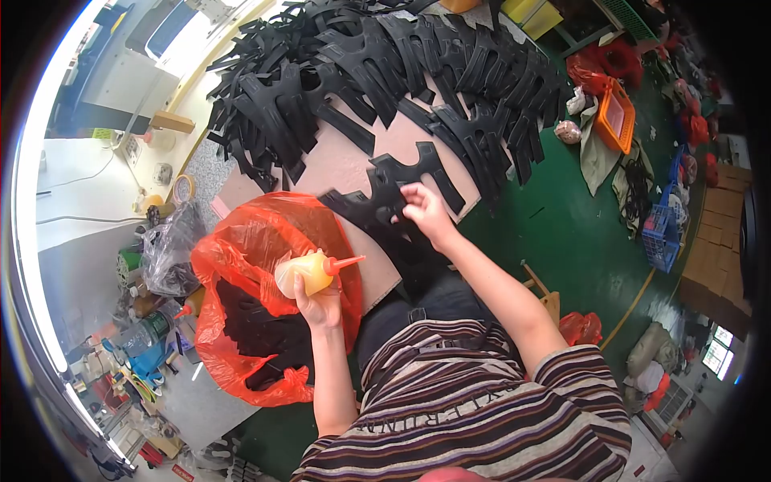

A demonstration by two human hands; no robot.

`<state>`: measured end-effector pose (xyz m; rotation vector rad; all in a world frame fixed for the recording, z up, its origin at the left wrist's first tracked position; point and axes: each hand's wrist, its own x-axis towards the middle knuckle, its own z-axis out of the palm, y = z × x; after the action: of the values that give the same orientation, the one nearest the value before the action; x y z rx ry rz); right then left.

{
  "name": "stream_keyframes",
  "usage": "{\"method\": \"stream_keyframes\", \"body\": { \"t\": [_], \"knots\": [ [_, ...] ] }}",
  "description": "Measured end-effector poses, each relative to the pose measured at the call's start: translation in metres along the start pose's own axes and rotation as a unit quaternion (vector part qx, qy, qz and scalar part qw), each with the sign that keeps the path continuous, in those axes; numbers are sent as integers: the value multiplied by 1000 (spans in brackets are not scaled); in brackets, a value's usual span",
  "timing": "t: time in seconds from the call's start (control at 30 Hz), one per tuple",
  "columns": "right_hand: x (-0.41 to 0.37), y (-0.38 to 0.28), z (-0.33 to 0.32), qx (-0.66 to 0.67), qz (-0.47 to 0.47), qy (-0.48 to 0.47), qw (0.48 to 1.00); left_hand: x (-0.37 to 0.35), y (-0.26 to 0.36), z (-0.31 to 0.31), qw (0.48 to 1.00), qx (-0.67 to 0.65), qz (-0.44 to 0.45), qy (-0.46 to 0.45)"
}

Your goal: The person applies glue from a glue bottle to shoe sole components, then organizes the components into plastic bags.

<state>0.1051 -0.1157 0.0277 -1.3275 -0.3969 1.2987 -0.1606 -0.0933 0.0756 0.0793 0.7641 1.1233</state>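
In my left hand (320, 305) is a squeeze bottle (303, 273) of yellowish liquid, its red cap and pointed nozzle aimed right. My right hand (426, 215) is closed at the edge of a black cut-out piece (365, 205) with curved notches and strips, the fingertips partly hidden against it. A similar black piece (426, 169) lies just beyond on the pinkish board (341, 149). Many more black pieces (273, 116) are fanned in overlapping rows around the board's far side.
A red plastic bag (213, 265) holding black pieces stands at the left. Beyond it, a cluttered bench has a plastic bottle (148, 331) and a tape roll (184, 189). On the green floor (546, 233) at right are an orange basket (615, 116) and a blue crate (660, 237).
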Motion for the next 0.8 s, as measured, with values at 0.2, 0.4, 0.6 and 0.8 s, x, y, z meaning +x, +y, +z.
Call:
{"method": "stream_keyframes", "body": {
  "t": [0.2,0.4,0.6,0.8],
  "knots": [
    [152,-69,28,109,-79,27,991,7,0,0,1000,-16,-19,3],
    [266,-49,24,-99,-158,215,959,16,-1,16,1000,1,-23,8],
    [159,-38,-20,-273,-272,142,912,41,-1,15,997,79,7,-1],
    [-17,27,-49,-586,-308,-59,747,80,-26,26,946,282,150,61]
  ]
}}
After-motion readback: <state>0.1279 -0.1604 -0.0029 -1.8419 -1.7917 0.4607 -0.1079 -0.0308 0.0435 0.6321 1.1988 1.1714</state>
